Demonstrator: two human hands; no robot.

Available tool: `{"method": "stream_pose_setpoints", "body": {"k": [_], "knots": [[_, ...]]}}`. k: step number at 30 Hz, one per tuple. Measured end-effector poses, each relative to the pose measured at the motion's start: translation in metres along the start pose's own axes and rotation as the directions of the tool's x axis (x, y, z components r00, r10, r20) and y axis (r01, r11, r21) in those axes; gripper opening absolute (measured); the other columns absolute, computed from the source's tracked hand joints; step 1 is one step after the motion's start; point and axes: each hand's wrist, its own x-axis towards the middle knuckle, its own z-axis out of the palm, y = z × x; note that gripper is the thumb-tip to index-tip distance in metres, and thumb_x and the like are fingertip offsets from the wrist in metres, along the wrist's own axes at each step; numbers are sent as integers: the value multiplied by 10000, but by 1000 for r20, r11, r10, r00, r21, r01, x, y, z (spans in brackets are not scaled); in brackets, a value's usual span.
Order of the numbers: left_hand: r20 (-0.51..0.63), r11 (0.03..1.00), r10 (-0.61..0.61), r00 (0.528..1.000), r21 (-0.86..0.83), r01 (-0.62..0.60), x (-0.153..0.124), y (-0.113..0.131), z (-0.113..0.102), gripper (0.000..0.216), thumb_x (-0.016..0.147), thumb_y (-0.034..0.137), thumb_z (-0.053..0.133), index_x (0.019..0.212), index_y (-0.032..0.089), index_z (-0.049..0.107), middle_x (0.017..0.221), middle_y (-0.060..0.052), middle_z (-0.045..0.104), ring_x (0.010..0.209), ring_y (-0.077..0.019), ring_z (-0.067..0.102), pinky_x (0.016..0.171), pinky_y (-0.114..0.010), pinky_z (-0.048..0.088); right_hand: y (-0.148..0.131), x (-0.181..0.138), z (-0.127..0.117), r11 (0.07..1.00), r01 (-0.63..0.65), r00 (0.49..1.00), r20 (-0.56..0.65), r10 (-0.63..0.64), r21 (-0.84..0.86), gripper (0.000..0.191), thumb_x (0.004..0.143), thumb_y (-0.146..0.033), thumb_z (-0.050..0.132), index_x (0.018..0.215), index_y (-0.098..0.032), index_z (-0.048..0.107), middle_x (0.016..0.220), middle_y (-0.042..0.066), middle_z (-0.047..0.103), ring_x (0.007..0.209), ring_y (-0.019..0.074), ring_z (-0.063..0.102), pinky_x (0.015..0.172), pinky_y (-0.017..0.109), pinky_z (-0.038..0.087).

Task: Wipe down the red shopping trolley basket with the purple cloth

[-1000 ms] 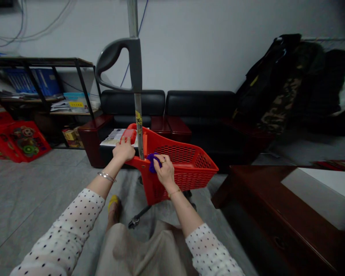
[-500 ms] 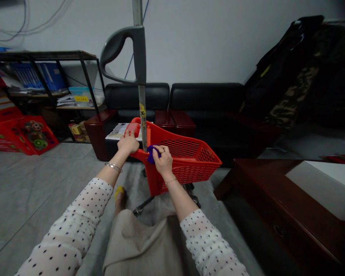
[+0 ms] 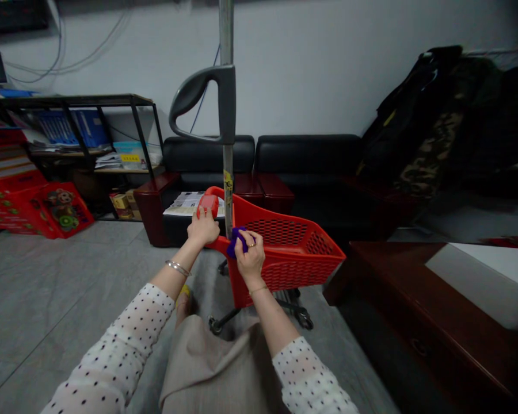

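Observation:
A red plastic shopping cart [image 3: 302, 270] stands in front of me on dark wheels. My left hand [image 3: 203, 226] grips the cart's red handle [image 3: 208, 204] at its left end. In my right hand [image 3: 251, 253] is a bunched purple cloth [image 3: 236, 241], pressed against the cart's rim near the base of an upright metal pole [image 3: 228, 195]. The pole rises from the cart's handle side and carries a grey loop-shaped handle [image 3: 227, 106] above my hands. Part of the cloth is hidden under my fingers.
Black sofas [image 3: 306, 155] with wooden arms line the wall, with newspapers [image 3: 185, 203] on one seat. A shelf [image 3: 99, 102] with blue binders and red boxes [image 3: 64, 210] stand left. A dark wooden table [image 3: 397, 287] is close at right; coats [image 3: 440, 121] hang behind.
The whole view has shifted, so the cart, pole and both hands appear slightly lower and farther right. My left hand stays on the handle, and the cloth stays in my right hand at the rim.

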Motion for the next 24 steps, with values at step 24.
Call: {"method": "stream_pose_setpoints", "body": {"k": [24], "knots": [[-144,873,470,871,-73,-482,-5,-25,-8,544,986,512,332,1453,271,470,1597,-58,328,1507,-326,158,1183,-622,126,34,66,-86,811,-398,757,-345,554,429,496,873,-578,449,1026,-151,651,980,79,680,935,201,625,893,369,487]]}}
